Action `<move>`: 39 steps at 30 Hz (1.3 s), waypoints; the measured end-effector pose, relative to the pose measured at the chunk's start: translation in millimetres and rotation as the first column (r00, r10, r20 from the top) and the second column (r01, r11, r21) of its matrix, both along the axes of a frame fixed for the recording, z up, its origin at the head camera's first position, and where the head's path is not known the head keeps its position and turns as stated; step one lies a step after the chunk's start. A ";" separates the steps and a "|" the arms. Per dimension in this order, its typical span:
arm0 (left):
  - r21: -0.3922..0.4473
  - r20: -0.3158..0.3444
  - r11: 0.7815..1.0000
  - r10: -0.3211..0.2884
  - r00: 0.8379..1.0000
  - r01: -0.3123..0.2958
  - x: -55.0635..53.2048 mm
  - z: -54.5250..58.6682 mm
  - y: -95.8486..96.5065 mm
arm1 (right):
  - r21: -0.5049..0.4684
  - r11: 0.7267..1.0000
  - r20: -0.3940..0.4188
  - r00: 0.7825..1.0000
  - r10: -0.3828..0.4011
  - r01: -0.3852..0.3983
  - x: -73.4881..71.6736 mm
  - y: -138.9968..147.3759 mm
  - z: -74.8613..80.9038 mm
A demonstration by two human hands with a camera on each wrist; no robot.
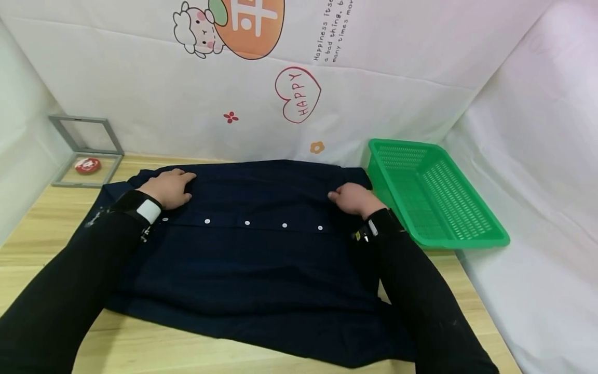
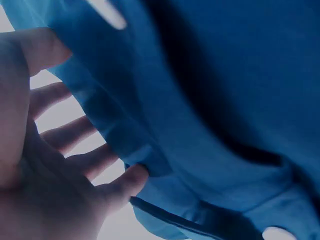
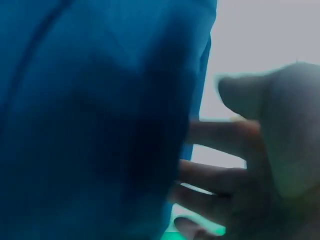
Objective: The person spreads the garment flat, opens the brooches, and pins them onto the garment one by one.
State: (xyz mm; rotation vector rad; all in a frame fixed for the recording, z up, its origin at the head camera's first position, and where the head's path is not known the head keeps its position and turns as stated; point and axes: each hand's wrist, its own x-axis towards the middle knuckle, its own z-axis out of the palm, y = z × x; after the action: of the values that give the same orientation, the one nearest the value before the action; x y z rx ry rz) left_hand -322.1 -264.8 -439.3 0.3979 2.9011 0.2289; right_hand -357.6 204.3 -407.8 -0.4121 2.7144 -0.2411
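A dark navy button-up shirt [image 1: 247, 265] lies spread sideways on the table, its row of white buttons [image 1: 247, 223] running left to right. My left hand [image 1: 169, 189] is over the shirt's upper left part, thumb and fingers apart. In the left wrist view its spread fingers [image 2: 75, 134] meet the edge of the cloth, with the thumb at the same edge. My right hand [image 1: 355, 200] is at the shirt's upper right part. The right wrist view shows its fingers [image 3: 215, 175] reaching the cloth edge, partly hidden behind it, while the thumb stands off the fabric.
A green plastic basket [image 1: 467, 243] stands at the right, close beside my right hand. At the back left is a grey hinged frame [image 1: 86, 184] with a small red round item [image 1: 87, 165] in it. A white printed sheet [image 1: 397, 104] rises behind the wooden table [image 1: 28, 259].
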 end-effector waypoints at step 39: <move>0.105 0.018 0.990 0.093 0.996 -0.094 -46.5 -3.1 -4.5 | -0.099 0.967 -0.187 0.950 -0.249 0.234 -77.9 4.1 -27.2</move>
State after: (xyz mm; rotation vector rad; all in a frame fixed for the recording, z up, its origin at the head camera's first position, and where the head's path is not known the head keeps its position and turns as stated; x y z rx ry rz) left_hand -368.6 -269.3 -442.4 0.2766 2.9063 0.4003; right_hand -435.5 208.4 -435.0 -0.1265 2.9592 -0.3899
